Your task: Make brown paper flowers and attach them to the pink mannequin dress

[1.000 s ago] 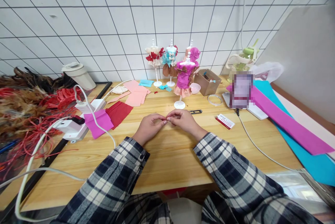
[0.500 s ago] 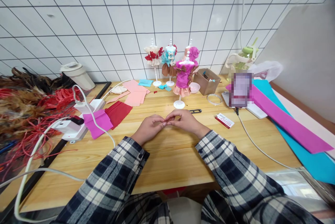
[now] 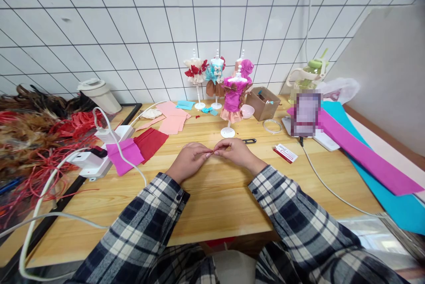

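Note:
My left hand (image 3: 192, 159) and my right hand (image 3: 236, 152) meet fingertip to fingertip above the middle of the wooden table (image 3: 219, 204). Each is closed in a pinch. A tiny reddish bit seems to show between the tips, too small to name. Just behind my hands stands a small white dress form (image 3: 232, 98) in a magenta top and peach frilled skirt of crepe paper. A black-handled tool (image 3: 249, 141) lies beyond my right hand, partly hidden by it.
Further dress forms (image 3: 195, 74) stand at the back beside a brown box (image 3: 262, 103). Left lie red paper (image 3: 151, 142), magenta paper (image 3: 123, 156) and a power strip (image 3: 96, 164). Right are a phone (image 3: 306, 113), a small card box (image 3: 285, 153) and long paper strips (image 3: 368, 151).
My fingertips have shifted slightly, the right hand a little to the right. Both hands keep their pinch. The whole view has moved by a hair.

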### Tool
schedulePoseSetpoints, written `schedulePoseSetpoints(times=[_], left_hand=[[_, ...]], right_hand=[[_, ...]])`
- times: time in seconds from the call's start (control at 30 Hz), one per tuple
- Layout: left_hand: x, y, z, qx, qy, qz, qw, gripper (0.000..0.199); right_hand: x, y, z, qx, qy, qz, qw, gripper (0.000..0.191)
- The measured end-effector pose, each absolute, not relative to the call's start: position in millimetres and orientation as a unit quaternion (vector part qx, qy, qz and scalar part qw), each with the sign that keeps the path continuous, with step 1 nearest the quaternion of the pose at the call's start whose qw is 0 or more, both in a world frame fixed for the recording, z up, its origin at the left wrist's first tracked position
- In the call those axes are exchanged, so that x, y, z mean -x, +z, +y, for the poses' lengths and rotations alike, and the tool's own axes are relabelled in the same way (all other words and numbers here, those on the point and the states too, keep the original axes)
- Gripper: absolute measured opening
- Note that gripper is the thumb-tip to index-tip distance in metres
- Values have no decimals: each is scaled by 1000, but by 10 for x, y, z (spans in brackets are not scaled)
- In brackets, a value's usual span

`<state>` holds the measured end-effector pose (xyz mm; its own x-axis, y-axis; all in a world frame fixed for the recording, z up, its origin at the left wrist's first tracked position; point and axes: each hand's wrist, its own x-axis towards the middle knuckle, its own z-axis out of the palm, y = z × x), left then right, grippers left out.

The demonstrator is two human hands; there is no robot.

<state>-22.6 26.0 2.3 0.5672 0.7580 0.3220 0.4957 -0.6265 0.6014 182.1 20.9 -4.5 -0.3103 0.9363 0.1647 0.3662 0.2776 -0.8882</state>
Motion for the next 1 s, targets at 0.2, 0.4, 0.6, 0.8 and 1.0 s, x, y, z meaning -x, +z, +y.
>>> schedulePoseSetpoints(times=[0.2,0.4,0.6,0.8,1.0], left_hand=[[228,18,267,-855,311,365,200,23],[248,-16,283,-857,315,364,183,20],[236,-9,273,-842,320,390,195,22],[200,-19,225,-794,334,429,271,23],[164,-29,192,-700,370,449,413,29]], right_hand=[[-1720,-73,177,477,313,-727,381,12],[-1972,49,207,488,271,-768,314,20],[-2540,29,255,676,55,-717,161,25],[-2414,-107,240,644,67,-753,115,17],[-2229,-33,182,593,121,-785,128,5]])
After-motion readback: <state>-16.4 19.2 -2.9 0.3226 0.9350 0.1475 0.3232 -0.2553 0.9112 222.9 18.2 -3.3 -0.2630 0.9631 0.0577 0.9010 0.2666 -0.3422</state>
